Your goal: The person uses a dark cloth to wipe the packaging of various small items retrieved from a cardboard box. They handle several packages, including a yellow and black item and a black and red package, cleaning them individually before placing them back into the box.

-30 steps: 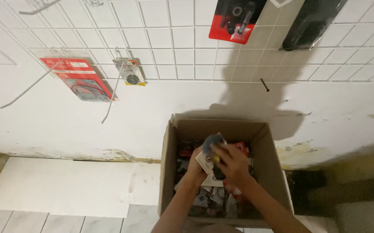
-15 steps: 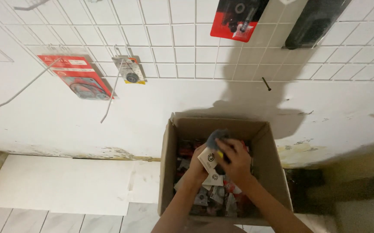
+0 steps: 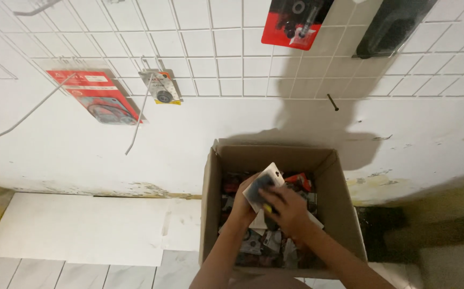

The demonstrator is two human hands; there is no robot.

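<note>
Packet (image 3: 262, 188) (part hidden) under fingers (image 3: 274, 200)

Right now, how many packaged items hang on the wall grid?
4: red blister pack at left, small yellow card beside it, red pack top centre, black item top right.

Red blister pack (image 3: 294, 21) cut off at top edge, box (image 3: 213, 214) contents blurred, forearms cropped below.

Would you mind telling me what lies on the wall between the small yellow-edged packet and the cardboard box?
In the head view, only bare white wall lies between the small packet and the cardboard box; one loose wire hook hangs down beside the packet.
</note>
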